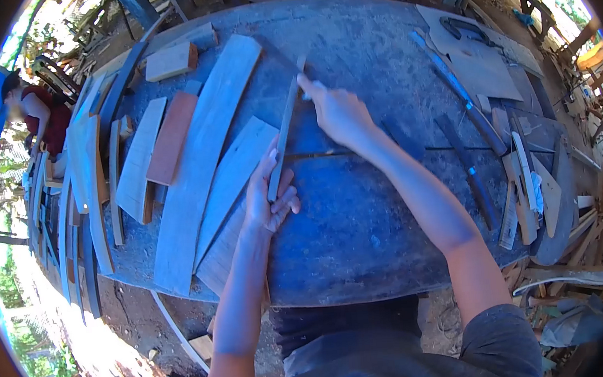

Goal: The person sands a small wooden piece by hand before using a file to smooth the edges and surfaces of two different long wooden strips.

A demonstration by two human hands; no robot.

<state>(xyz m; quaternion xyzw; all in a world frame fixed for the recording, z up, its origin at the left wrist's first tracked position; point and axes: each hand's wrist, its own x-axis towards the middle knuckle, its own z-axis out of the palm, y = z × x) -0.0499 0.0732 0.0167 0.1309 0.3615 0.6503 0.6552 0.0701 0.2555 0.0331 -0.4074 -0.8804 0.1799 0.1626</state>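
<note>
A narrow wooden strip (284, 132) slants upward over the blue-grey table between my two hands. Its lower end lies in my left hand (268, 191), palm up, the thumb along the strip and the fingers curled beneath it. My right hand (340, 114) is at the far end, its index fingertip on the strip and the other fingers folded in. That far end is slightly blurred, and I cannot tell whether a small object is also under the right fingers. Close to my left hand lie a wide pale board (207, 160) and a shorter tapered board (240, 172).
More boards lie to the left, among them a reddish one (172, 138) and a short block (171, 61). On the right are a long dark bar (465, 108), a C-clamp (470, 30) and flat offcuts (483, 68). A person (37, 113) is beyond the left edge.
</note>
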